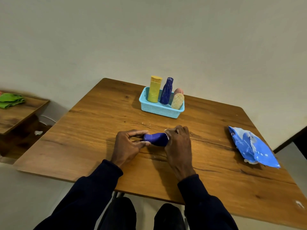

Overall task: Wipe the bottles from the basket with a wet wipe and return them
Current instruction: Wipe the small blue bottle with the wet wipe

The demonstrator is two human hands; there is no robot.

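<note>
You've got the dark blue plastic bottle (157, 138) lying 9-to-3 over the wooden table (216, 171), left hand (127, 144) pinching its cap end, right hand (178, 144) wrapped round its base, light blue mesh basket (162, 110) at 12 o'clock.

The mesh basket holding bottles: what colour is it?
Light blue; the plastic mesh basket shows best in the head view.

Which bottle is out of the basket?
The blue bottle held sideways between the left hand and right hand; the other four, one also blue, sit in the basket.
</note>
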